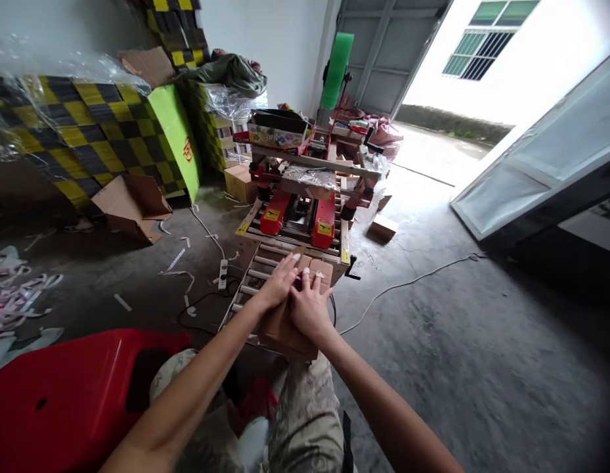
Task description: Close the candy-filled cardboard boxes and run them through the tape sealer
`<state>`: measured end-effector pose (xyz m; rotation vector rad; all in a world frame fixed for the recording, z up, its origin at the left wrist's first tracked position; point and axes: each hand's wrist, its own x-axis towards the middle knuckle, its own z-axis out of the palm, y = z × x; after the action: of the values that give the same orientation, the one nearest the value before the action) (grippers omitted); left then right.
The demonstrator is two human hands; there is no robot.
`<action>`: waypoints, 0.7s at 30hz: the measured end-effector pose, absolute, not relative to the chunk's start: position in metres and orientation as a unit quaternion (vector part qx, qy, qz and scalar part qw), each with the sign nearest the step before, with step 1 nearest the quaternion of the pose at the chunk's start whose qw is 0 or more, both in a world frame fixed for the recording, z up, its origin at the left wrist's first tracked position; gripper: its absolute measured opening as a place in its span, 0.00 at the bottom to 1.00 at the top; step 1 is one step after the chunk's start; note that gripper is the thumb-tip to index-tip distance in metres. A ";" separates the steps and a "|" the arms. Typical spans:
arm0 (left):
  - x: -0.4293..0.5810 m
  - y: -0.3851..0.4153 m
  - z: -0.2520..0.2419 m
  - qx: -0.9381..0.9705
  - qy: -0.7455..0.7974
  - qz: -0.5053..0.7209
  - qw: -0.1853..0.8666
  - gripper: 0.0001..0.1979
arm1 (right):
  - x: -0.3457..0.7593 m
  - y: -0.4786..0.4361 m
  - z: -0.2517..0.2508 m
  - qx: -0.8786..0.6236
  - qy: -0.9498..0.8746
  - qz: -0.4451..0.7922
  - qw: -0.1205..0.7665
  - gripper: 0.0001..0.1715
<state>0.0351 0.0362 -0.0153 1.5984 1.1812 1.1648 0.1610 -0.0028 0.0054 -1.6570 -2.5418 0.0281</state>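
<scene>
A brown cardboard box [291, 332] rests on the near end of a roller conveyor [250, 289], right in front of my knees. My left hand [280, 282] lies along the box's left top edge, fingers stretched forward against a flap. Pressed on the top from the right is my right hand [312, 307], with its fingers spread. White wraps cover several of my fingertips. Something small and purple shows in the gap between the hands, too hidden to name. Just beyond the box stands a red carton-sealing machine [325, 223] with a tape roll [337, 71] above it.
A red plastic stool [63, 401] is at my left. On the floor are an open carton [134, 207], a small box [382, 227], a power strip [222, 274] and a trailing cable [398, 286]. Yellow-and-black stacks [88, 125] line the left wall; a doorway opens at the right.
</scene>
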 end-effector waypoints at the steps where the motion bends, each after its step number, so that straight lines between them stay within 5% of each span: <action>1: 0.038 0.034 -0.014 0.670 0.499 0.424 0.350 0.26 | 0.163 -0.005 0.003 -0.549 -0.831 0.009 0.087 0.27; 9: 0.050 0.022 -0.008 0.735 0.590 0.254 0.217 0.27 | 0.180 -0.006 -0.009 -0.515 -0.740 0.142 0.410 0.16; 14: 0.045 0.024 -0.007 0.721 0.596 0.250 0.248 0.26 | 0.178 -0.005 -0.010 -0.513 -0.794 0.097 0.312 0.14; 21: 0.027 0.027 -0.004 0.528 0.433 0.496 0.537 0.36 | 0.178 -0.010 -0.004 -0.525 -0.814 0.052 0.244 0.15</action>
<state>0.0266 0.0274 -0.0038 1.2563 1.0301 1.1794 0.1781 -0.0098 -0.0041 -1.4347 -2.2222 0.1413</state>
